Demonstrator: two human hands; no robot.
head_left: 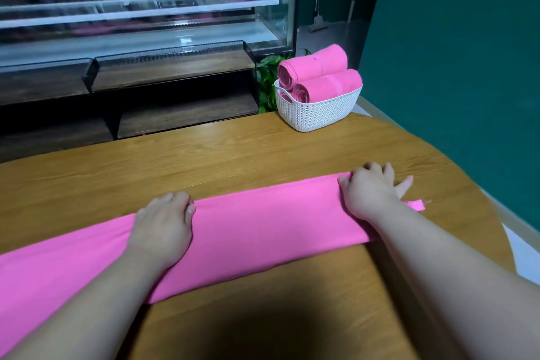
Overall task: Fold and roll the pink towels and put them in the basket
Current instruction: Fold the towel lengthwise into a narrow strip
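Both our hands are curled on the far long edge of the pink towel. Our left hand hooks its fingertips over that edge near the middle of the strip. Our right hand grips the same edge close to the right end, with its outer fingers splayed past the cloth onto the wooden table. The fingers look bent round the fold, though we cannot be sure they pinch the fabric and do not merely press it down.

The towel lies flat as a long, narrow band across the table, running from the lower left, where it leaves the view, to a short end just beyond our right hand. We judge that the folding step is in hand: the cloth is folded lengthwise, we are squaring its far edge, and no roll has been begun.

At the table's far right stands the white woven basket, well apart from the towel. Two rolled pink towels are stacked in it, and a bit of pink in its handle slot may be a third.

Next, we think, comes the rolling. We would start at one short end and keep the edges aligned and the turns tight, so that the roll holds when we lift it into the basket.
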